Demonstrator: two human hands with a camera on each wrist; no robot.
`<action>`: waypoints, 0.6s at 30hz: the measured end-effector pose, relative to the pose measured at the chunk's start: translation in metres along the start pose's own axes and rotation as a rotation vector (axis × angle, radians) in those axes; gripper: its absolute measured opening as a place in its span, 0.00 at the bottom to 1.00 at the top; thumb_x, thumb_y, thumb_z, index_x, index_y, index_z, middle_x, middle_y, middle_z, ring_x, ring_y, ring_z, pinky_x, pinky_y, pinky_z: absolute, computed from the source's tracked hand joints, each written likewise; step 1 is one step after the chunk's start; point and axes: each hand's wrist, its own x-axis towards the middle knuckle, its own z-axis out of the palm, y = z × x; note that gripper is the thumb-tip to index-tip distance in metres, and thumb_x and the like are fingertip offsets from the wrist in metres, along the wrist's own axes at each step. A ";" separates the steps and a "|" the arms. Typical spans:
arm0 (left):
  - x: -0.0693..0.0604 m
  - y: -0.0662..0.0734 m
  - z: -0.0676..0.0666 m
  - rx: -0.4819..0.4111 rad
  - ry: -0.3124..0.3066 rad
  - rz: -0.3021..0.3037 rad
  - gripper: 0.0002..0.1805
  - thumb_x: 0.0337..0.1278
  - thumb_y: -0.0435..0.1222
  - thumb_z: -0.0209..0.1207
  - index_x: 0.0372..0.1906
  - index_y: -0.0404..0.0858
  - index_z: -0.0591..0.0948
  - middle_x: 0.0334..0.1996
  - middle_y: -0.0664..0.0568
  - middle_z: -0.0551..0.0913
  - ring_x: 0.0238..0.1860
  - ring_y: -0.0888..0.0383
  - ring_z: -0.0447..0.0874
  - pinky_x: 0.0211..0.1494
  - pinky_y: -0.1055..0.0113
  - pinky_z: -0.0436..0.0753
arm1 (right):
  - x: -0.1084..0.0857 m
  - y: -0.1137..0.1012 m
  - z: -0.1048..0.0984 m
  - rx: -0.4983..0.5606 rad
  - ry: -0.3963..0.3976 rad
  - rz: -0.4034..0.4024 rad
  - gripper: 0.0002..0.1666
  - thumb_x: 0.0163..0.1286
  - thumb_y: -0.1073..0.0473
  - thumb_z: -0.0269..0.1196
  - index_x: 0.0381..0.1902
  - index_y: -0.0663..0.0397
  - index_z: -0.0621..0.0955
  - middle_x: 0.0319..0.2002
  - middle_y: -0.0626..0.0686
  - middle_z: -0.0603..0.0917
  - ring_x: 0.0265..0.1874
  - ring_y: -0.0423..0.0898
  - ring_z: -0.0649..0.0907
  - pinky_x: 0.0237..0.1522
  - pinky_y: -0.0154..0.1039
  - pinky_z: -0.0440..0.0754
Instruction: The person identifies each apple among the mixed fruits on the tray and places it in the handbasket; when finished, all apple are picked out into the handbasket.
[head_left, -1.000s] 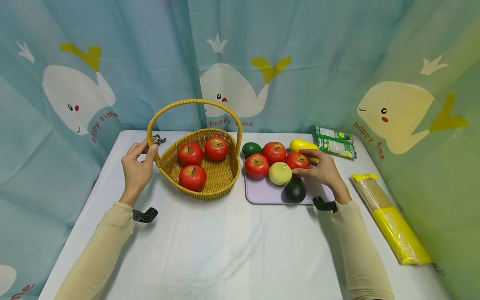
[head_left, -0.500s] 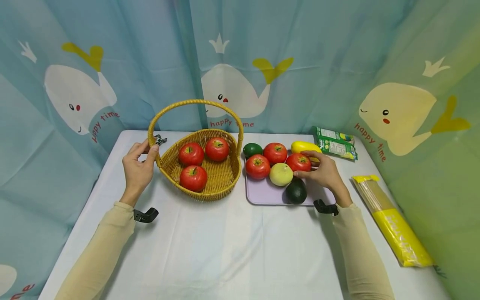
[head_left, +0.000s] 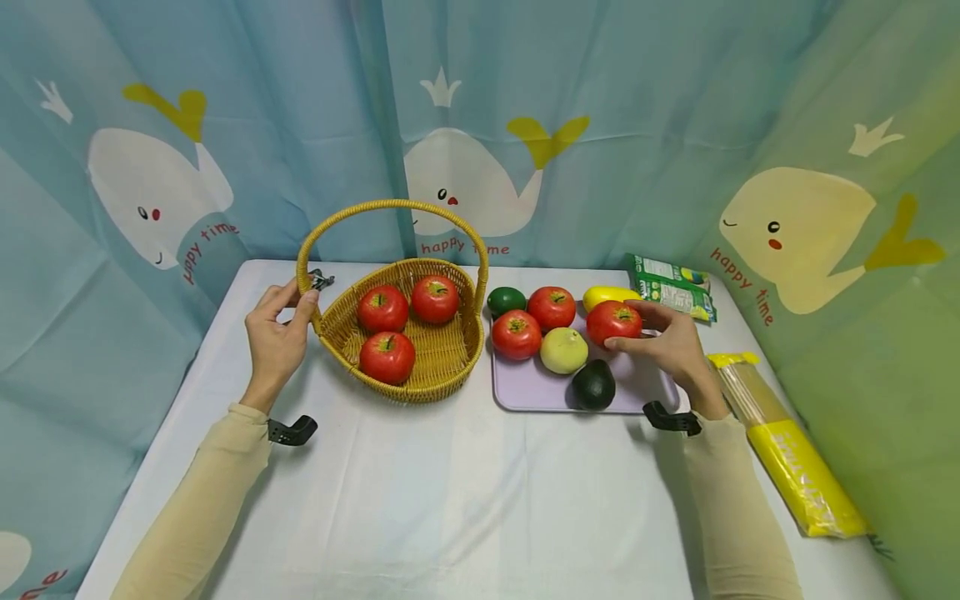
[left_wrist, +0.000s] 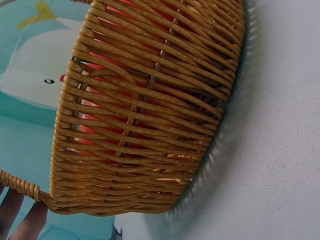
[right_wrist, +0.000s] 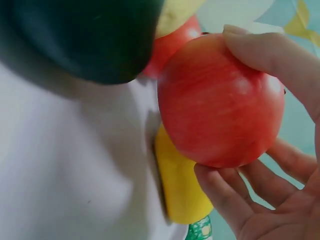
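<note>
1. A red apple (head_left: 612, 323) is gripped between the thumb and fingers of the right hand (head_left: 673, 343); since half a second ago it has been shifted rightward, away from the pale round fruit (head_left: 564, 350).
2. It appears to have been raised above the lilac tray (head_left: 525, 389), so its weight is judged to be borne by that hand.
3. A dark green avocado (head_left: 594, 385) and a yellow fruit (head_left: 609, 295) are left near it.
4. Well apart, the handle (head_left: 392, 202) of the wicker basket (head_left: 442, 354) is pinched low down by the left hand (head_left: 277, 333).
5. Three apples (head_left: 387, 358) are contained in the basket, which is supported by the counter (head_left: 420, 500).
</note>
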 end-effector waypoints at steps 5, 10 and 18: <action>0.000 -0.001 0.000 -0.004 -0.002 0.002 0.15 0.70 0.23 0.63 0.58 0.21 0.84 0.34 0.61 0.78 0.40 0.73 0.78 0.39 0.89 0.82 | 0.001 -0.006 -0.003 0.088 0.022 -0.059 0.48 0.59 0.54 0.83 0.74 0.53 0.76 0.66 0.53 0.82 0.57 0.39 0.78 0.51 0.20 0.82; 0.000 -0.001 -0.001 -0.016 -0.005 0.007 0.15 0.70 0.23 0.63 0.58 0.22 0.85 0.35 0.60 0.78 0.40 0.72 0.79 0.39 0.88 0.83 | -0.001 -0.021 0.001 0.224 -0.011 -0.132 0.46 0.58 0.63 0.82 0.73 0.55 0.77 0.58 0.38 0.84 0.56 0.36 0.81 0.51 0.20 0.83; 0.001 -0.007 0.000 -0.053 -0.014 0.016 0.16 0.70 0.23 0.63 0.58 0.22 0.84 0.36 0.61 0.79 0.40 0.72 0.79 0.40 0.87 0.83 | -0.003 -0.061 0.019 0.406 -0.107 -0.263 0.42 0.54 0.76 0.79 0.67 0.61 0.79 0.59 0.45 0.86 0.57 0.42 0.85 0.55 0.28 0.88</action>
